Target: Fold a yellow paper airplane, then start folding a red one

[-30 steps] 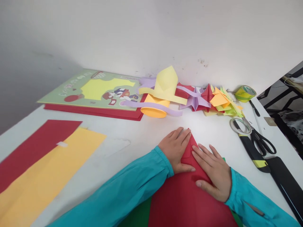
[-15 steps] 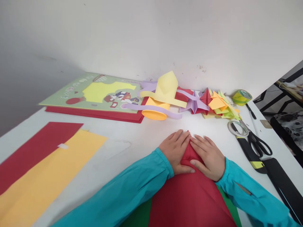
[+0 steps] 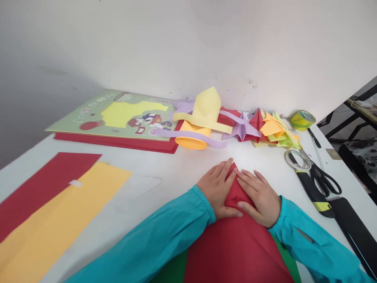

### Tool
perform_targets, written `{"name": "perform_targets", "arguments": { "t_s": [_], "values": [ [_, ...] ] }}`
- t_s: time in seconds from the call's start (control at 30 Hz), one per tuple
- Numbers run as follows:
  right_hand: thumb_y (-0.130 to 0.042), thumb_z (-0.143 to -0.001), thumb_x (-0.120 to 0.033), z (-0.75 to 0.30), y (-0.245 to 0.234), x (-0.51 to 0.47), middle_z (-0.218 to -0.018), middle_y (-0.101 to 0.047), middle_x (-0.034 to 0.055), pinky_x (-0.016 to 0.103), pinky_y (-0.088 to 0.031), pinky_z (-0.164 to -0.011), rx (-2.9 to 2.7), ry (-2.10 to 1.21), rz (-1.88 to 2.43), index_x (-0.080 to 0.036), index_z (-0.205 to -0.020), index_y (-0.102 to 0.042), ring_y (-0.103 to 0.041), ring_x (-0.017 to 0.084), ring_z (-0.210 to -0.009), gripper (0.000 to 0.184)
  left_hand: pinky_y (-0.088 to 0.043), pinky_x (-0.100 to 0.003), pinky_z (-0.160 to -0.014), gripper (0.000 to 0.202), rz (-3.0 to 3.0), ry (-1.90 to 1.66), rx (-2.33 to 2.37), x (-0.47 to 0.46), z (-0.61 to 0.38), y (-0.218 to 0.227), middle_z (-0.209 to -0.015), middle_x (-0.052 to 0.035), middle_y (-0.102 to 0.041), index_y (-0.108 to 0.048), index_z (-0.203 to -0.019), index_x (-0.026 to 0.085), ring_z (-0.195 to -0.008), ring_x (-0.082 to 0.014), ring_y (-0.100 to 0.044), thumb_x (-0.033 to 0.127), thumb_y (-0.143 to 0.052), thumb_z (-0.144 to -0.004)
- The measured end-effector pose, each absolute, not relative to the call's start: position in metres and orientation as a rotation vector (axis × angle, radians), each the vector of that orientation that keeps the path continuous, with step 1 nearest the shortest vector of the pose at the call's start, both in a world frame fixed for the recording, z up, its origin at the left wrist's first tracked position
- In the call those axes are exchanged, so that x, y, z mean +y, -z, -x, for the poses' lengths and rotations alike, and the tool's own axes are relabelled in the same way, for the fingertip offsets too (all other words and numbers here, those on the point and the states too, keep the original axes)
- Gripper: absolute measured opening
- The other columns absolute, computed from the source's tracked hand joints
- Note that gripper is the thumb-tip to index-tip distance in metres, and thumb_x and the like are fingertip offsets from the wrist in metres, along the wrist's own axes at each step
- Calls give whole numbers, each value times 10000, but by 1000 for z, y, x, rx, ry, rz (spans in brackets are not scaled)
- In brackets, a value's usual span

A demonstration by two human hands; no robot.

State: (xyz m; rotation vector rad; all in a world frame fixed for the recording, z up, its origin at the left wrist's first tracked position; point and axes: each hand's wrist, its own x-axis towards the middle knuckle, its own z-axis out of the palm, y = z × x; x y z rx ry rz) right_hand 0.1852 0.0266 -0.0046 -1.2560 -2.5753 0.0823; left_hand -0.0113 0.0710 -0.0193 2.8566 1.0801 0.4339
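A large red sheet of paper (image 3: 235,247) lies in front of me, its far end folded to a point. Across the left side of that point lies my left hand (image 3: 218,188), fingers stretched out flat and the thumb reaching right over the paper. My right hand (image 3: 260,198) rests on the right side of the fold, also with outstretched fingers, its thumb near the left thumb. Both hands press on the paper without gripping it. Under the red sheet, green paper (image 3: 172,268) shows on either side.
Red paper (image 3: 47,184) and yellow-orange paper (image 3: 67,220) lie at left. A green printed board (image 3: 70,125) sits behind them. Paper shapes, including a yellow one (image 3: 207,106), line the wall. At right are scissors (image 3: 325,181), a tape ring (image 3: 298,160), a cutter (image 3: 313,192) and yellow-green tape (image 3: 302,120).
The fingers of my left hand have shifted slightly away from me at the fold's tip, so more red paper shows between the hands. My right hand stays almost in place.
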Motion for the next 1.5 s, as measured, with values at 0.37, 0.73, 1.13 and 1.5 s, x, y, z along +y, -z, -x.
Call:
{"name": "perform_targets", "arguments": {
  "t_s": [0.37,0.73,1.13,1.5],
  "values": [
    [-373,-939,-460,-186,5,27,-1411,-464,176,542,-298,-1096,-2580,-72,1232,-51,-1334,-475,-370,280,-1351,577,-301,-495,-1074,1156,-2835,-420,1038,72,11,16,-1443,-211,-400,-423,-1364,10,-1287,-405,-363,880,-457,-604],
    [-362,-941,-471,-186,5,26,-1426,-446,172,536,-289,-1105,-2582,-80,1246,-53,-1345,-465,-358,280,-1357,590,-310,-498,-1071,1172,-2853,-532,1036,73,11,25,-1387,-251,-440,-449,-1341,6,-1274,-403,-387,899,-446,-581],
    [-387,-930,-465,-186,5,26,-1419,-454,177,542,-285,-1107,-2582,-100,1250,-60,-1347,-464,-355,277,-1360,586,-315,-517,-1062,1133,-2848,-606,1014,72,11,31,-1368,-233,-461,-452,-1337,21,-1266,-401,-375,901,-380,-625],
    [-382,-927,-477,-184,4,25,-1429,-443,171,542,-284,-1109,-2580,-114,1273,-59,-1351,-462,-357,279,-1358,601,-306,-508,-1065,1157,-2822,-428,1044,74,11,18,-1424,-227,-408,-425,-1353,17,-1281,-402,-358,878,-474,-582]
  ]
}}
